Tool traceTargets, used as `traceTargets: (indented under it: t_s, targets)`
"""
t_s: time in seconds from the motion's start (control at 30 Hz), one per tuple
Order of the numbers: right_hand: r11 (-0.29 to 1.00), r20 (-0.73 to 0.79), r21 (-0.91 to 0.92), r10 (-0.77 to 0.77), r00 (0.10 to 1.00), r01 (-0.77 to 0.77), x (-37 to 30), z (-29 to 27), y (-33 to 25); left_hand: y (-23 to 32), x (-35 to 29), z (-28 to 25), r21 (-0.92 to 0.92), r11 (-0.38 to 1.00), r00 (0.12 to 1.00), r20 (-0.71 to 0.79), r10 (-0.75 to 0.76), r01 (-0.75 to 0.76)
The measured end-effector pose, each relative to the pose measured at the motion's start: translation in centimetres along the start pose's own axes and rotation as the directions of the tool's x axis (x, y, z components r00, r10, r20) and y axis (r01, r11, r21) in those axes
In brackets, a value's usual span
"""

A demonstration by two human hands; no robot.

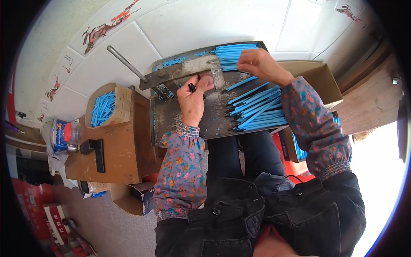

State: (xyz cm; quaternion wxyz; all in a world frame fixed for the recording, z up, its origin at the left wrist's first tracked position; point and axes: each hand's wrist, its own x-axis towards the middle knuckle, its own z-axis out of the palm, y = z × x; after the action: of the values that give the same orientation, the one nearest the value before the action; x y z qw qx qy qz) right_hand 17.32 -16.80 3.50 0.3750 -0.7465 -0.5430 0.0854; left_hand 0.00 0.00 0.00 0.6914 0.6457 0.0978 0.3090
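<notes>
My left hand [191,100] is closed around a few small black pieces [192,87], just under the arm of a worn metal press [184,70] that has a long handle [126,63]. Over the right part of the dark metal tray [216,122], my right hand [260,64] is raised with curled fingers; whatever is in them is hidden. Below it lies a loose heap of slim blue plastic sticks [259,109], several with black ends. Beyond the press, a neater stack of blue sticks [233,53] lies along the tray's far edge, beside my right hand.
On a brown wooden cabinet [113,147] at left stand a cardboard box of blue pieces [126,105], a red-lidded jar [72,132] and a black bracket [96,152]. An open cardboard box [334,83] is at right, against the wall. Blue scraps dot the tray.
</notes>
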Motion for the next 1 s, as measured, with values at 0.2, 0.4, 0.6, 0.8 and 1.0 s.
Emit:
traceTargets:
  t_s: [0.2,0.4,0.6,0.8,1.0]
  targets:
    - [0.963,0.268,-0.201,-0.12,0.956,0.177,0.6,0.3,0.5,0.5,0.9,-0.3,0.095,0.993,0.998,0.006,0.066,-0.066]
    - [0.783,0.084,-0.558,-0.276,0.958,0.274,1.3,3.0,2.8,0.5,-0.2,0.2,0.064,0.997,0.999,-0.007,0.045,-0.044]
    - [0.974,-0.01,-0.176,-0.149,0.989,0.145,0.4,0.9,-2.2,-0.3,0.8,0.0,-0.084,0.995,0.998,-0.053,0.039,-0.043]
    - [0.976,-0.075,0.214,-0.015,0.997,0.031,1.0,2.6,-3.9,-0.9,1.2,0.4,0.048,0.997,0.994,-0.077,0.072,-0.068]
    - [0.953,-0.094,0.044,-0.296,0.951,0.301,1.7,1.8,-3.8,-0.3,0.9,0.1,0.162,0.981,0.994,0.002,0.113,-0.112]
